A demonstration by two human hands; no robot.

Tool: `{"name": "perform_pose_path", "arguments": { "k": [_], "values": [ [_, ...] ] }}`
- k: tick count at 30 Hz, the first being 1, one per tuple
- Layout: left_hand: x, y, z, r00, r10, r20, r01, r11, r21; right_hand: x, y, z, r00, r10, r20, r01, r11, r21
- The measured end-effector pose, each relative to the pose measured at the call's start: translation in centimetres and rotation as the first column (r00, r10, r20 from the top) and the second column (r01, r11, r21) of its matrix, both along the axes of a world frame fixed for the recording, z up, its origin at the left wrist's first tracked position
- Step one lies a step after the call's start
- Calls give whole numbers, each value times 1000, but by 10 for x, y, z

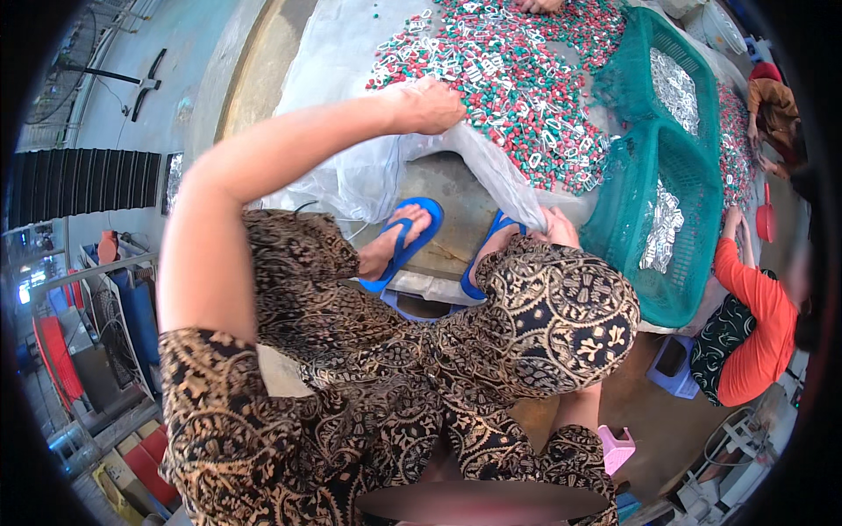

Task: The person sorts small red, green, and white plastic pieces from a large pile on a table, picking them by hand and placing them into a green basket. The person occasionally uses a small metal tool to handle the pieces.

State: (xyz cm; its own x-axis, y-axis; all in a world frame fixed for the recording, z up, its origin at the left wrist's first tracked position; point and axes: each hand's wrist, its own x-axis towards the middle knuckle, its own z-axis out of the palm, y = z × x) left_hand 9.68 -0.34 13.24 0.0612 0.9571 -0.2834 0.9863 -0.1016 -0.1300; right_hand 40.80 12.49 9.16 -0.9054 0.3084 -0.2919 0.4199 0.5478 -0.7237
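With its fingers curled, my left hand [431, 106] grips the near edge of a whitish translucent sheet [495, 167]. The sheet's edge is bunched and lifted, running down to the right. By my right knee, my right hand [556, 230] is closed on the same edge; my leg partly hides that hand. On the sheet lies a wide heap of small red, green and white plastic pieces [517, 105], with white loop-like pieces among them.
Two green plastic baskets [614, 223] holding white pieces stand to the right. Beyond them are co-workers in orange [759, 316] and brown [776, 118], and a red scoop-like item [766, 219]. Another person's hand [539, 5] touches the far heap. Blue flip-flops [408, 245] are on my feet.
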Motion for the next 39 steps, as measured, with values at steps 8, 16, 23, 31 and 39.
{"name": "perform_pose_path", "arguments": {
  "k": [8, 16, 23, 31, 39],
  "values": [
    [47, -94, -4, 769, 358, 529, 309, 516, -799, 36, -4, -3, 936, 302, 179, -101, 720, -687],
    [-11, 2, -61, 687, 375, 623, -321, 925, -202, 0, 88, 41, 918, 292, 268, -56, 765, -641],
    [52, 69, -154, 792, -121, 598, 42, 989, 143, -99, 145, 25, 945, 129, 302, -4, 923, -384],
    [20, 67, -181, 741, 189, 645, -391, 901, 186, -122, 66, -95, 976, 217, -12, -209, 952, 225],
    [-39, 49, -155, 236, 567, 789, -827, 544, -143, -117, 16, -128, 994, 107, -26, -96, 958, 269]
  ]
}}
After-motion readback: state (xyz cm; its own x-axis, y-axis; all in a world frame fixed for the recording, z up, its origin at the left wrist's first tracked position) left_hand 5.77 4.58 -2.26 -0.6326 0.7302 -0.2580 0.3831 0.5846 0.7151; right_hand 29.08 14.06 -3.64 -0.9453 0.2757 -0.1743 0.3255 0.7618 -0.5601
